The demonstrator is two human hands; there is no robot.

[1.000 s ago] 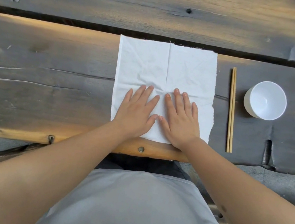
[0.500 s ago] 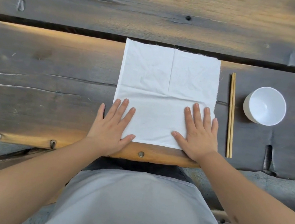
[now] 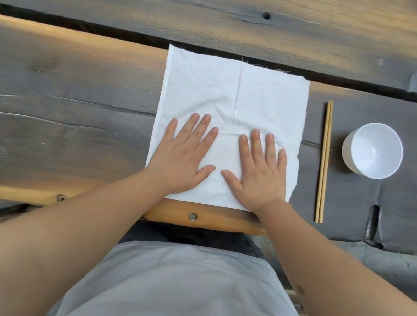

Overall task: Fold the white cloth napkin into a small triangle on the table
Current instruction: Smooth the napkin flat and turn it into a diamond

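A white cloth napkin (image 3: 234,96) lies spread flat as a square on the dark wooden table (image 3: 59,105), its near edge at the table's front edge. A vertical crease runs down its middle and a faint horizontal crease crosses it. My left hand (image 3: 185,156) lies flat, fingers straight and spread, on the napkin's near left part. My right hand (image 3: 258,169) lies flat the same way on the near right part. The thumbs point toward each other with a small gap between them.
A pair of wooden chopsticks (image 3: 325,160) lies lengthwise just right of the napkin. A white bowl (image 3: 374,149) stands further right. A dark gap (image 3: 86,24) between planks runs across the table right behind the napkin's far edge.
Both hands slid outward to the napkin's near corners, then came back inward and forward. They now lie flat nearer the middle, a little apart.
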